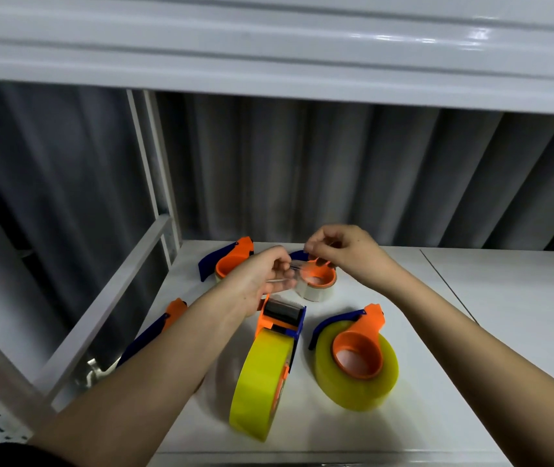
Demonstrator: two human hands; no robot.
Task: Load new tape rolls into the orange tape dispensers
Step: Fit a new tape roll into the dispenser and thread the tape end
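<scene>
Above worktop centre: both hands raised, a clear tape strip [294,264] stretched between them
left hand [262,278]: fingers [284,261] curled, pinching the strip's left end
right hand [343,247]: fingers [316,242] curled, pinching the strip's right end, slightly higher
upright dispenser [280,320]: on edge just below left hand, loaded with yellow roll [258,382]
flat dispenser [356,352]: lying right of it, yellow roll on its hub
far dispenser [317,281]: behind the hands, whitish roll, partly hidden
back-left dispenser [228,261]: blue handle, near worktop's rear edge
edge dispenser [164,325]: left edge, mostly behind forearm
worktop [471,298]: white
</scene>
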